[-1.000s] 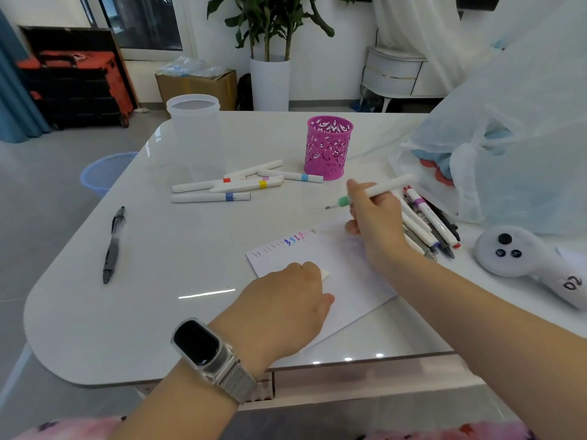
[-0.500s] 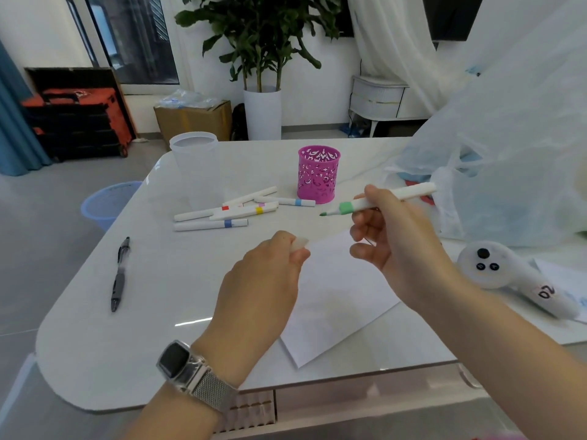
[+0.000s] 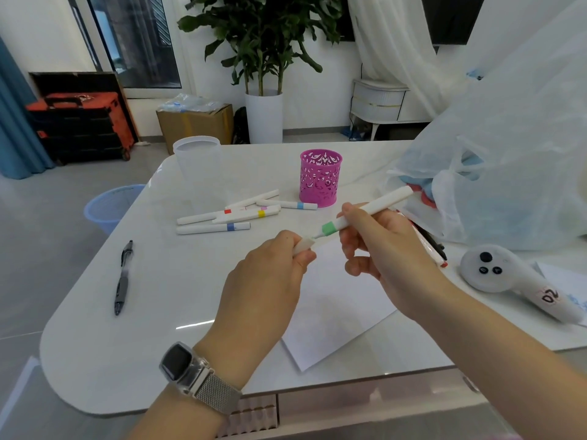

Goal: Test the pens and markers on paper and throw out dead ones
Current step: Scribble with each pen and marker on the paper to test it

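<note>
My right hand (image 3: 381, 246) grips a white marker with a green band (image 3: 368, 209), held above the table with its tip pointing left. My left hand (image 3: 270, 274) pinches the marker's white cap (image 3: 305, 243), and the green tip sits right at the cap's mouth. A white sheet of paper (image 3: 330, 306) lies under both hands. Several capped white markers (image 3: 228, 217) with red, yellow and blue bands lie beyond it. More pens (image 3: 433, 249) lie to the right, mostly hidden by my right hand.
A pink cut-out pen cup (image 3: 320, 177) and a clear plastic container (image 3: 198, 166) stand at the back of the white table (image 3: 127, 344). A black pen (image 3: 122, 277) lies at left. A white controller (image 3: 514, 281) and a plastic bag (image 3: 508, 154) sit right. A blue basket (image 3: 109, 204) stands on the floor.
Both hands lifted off the paper and came together. My left hand brought the cap up to the green marker's tip. The view tilted up.
</note>
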